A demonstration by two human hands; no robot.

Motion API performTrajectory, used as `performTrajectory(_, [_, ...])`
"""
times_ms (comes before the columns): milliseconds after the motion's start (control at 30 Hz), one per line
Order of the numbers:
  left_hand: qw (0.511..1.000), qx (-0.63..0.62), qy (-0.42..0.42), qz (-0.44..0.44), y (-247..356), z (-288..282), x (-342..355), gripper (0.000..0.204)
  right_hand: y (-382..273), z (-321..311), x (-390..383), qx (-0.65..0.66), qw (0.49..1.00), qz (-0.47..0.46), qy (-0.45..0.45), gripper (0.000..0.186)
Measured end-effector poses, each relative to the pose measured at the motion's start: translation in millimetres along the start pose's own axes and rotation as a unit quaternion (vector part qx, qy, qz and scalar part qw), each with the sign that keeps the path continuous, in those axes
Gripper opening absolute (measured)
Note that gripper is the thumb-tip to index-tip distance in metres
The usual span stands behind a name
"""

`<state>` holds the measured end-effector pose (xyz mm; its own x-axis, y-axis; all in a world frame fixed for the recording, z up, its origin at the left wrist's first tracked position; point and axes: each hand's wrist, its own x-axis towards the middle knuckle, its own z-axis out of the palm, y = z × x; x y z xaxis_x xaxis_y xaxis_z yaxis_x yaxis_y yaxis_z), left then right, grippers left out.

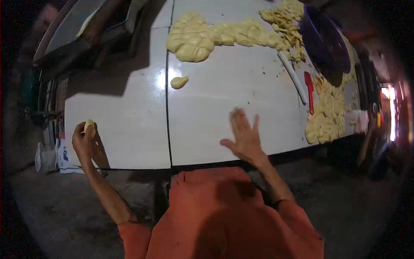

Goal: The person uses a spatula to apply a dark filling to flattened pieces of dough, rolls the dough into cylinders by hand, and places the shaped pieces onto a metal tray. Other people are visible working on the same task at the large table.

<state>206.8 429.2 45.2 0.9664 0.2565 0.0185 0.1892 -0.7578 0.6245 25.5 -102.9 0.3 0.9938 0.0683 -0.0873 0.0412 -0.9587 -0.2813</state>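
Observation:
My left hand grips a small lump of dough above the left front part of the white table. The dough sticks up between thumb and fingers. My right hand is over the table's front middle, fingers spread, holding nothing. Farther off, a single small piece of dough lies alone by the dark seam. A big pale yellow dough mass lies at the back, and a flatter strip of dough runs right from it.
On the right are a white rod, a red-handled tool, many dough pieces and a dark purple tub. Strips of cut dough are heaped at the back. A metal-framed machine overhangs the table's far left.

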Motion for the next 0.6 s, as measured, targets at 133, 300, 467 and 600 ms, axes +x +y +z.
performTrajectory(133, [0.986,-0.156,-0.023,0.054,67,27,-10,0.037,-22,-7,6,0.008,0.990,-0.128,-0.054,0.089])
performTrajectory(300, [0.961,-0.110,-0.222,0.125,237,117,-117,0.037,102,-50,-12,-0.085,0.974,0.194,0.076,0.065])
performTrajectory(467, [0.865,-0.166,-0.403,0.249,299,202,-170,0.043,50,-81,2,0.432,0.896,0.091,0.054,0.058])
performTrajectory(600, [0.868,-0.167,-0.365,0.292,306,231,-188,0.058,65,-71,11,0.486,0.865,0.116,-0.038,0.051])
